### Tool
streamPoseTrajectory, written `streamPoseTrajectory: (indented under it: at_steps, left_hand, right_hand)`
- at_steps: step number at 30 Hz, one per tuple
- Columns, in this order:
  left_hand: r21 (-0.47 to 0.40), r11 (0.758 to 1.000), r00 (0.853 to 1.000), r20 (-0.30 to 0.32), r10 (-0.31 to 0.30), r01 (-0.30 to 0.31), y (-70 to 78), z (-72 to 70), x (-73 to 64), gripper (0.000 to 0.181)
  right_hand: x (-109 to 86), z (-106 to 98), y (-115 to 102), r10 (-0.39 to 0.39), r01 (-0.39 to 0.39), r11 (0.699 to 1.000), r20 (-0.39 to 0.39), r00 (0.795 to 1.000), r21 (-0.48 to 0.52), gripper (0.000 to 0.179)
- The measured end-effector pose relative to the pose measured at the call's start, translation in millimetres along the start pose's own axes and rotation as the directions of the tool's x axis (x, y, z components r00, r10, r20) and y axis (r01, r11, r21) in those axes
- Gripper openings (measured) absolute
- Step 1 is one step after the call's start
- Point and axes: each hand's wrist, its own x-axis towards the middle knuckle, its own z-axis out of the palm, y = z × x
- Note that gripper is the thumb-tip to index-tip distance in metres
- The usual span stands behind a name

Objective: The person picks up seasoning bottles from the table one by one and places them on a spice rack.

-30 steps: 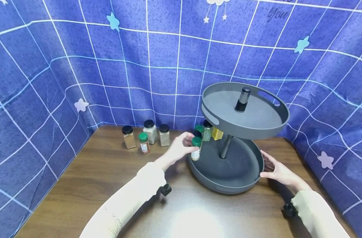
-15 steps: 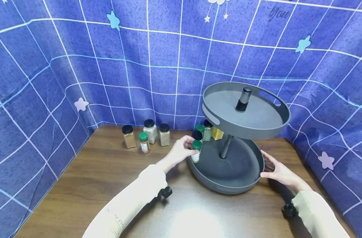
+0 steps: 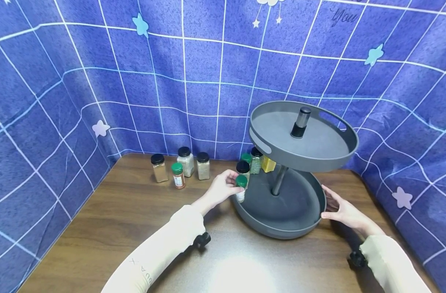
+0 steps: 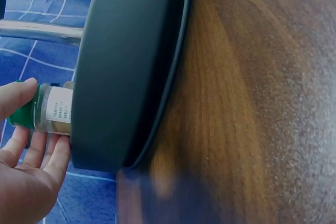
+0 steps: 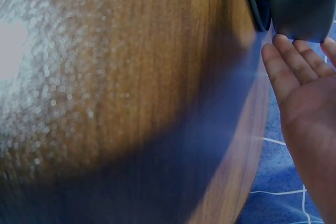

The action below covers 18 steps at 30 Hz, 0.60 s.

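My left hand [image 3: 223,188] pinches a green-capped spice jar [image 3: 240,195] between thumb and fingers at the left side of the lower tier of a grey two-tier turntable [image 3: 277,232]. In the left wrist view the jar [image 4: 55,103] has a white label, and its base is hidden behind the tier's wall. Right behind it stands a black-capped jar [image 3: 242,167]. At the tier's right side, my right hand [image 3: 341,211] touches the outer wall with its fingertips. The right wrist view shows those fingers [image 5: 294,66] nearly straight against the wall.
Farther back on the lower tier are another green-capped jar [image 3: 246,158], a jar of green herbs [image 3: 255,162] and a yellow container [image 3: 268,164]. The upper tier [image 3: 318,142] overhangs them. Several spice jars [image 3: 203,169] stand on the wooden table [image 3: 135,219] at left. A blue curtain [image 3: 171,97] hangs behind.
My left hand has moved the green-capped jar slightly toward the near left edge of the lower tier, showing more of the black-capped jar behind. The right hand stays at the wall.
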Motion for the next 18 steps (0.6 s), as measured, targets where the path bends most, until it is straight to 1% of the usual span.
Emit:
streamPoseTrajectory:
  at_steps: [2,7,9,11,14,16,18]
  left_hand:
    - [-0.025,1.0,1.0,0.004,0.001,-0.001,-0.7,-0.1,-0.3,0.042]
    - [-0.032,0.999,1.0,0.017,0.014,-0.014,-0.8,-0.3,-1.2,0.044]
    - [-0.028,1.0,0.999,0.031,0.013,-0.012,6.4,-1.5,-4.2,0.044]
    - [-0.032,0.999,0.999,0.035,0.014,-0.013,7.7,-2.4,-4.9,0.045]
    - [-0.039,0.999,0.999,0.031,0.011,-0.009,9.5,-3.8,-5.6,0.046]
    - [-0.049,0.999,1.0,0.024,0.018,-0.017,4.9,-4.5,-3.4,0.047]
    - [-0.052,0.998,0.999,0.027,0.017,-0.016,7.3,-6.4,-3.7,0.048]
  right_hand:
    - [-0.1,0,-1,0.002,-0.002,1.0,0.001,1.0,0.0,0.089]
    - [-0.6,1,-3,0.006,-0.006,1.0,-0.002,1.0,-0.008,0.089]
    - [-0.5,1,-3,0.006,-0.006,1.0,-0.003,1.0,-0.012,0.089]
    - [-0.4,1,-4,0.005,-0.005,1.0,-0.002,1.0,-0.014,0.089]
    - [-0.2,1,-4,0.004,-0.004,1.0,-0.001,1.0,-0.015,0.089]
    - [-0.2,1,-5,0.006,-0.006,1.0,-0.001,1.0,-0.015,0.089]
    - [-0.2,1,-5,0.007,-0.007,1.0,-0.002,1.0,-0.016,0.089]
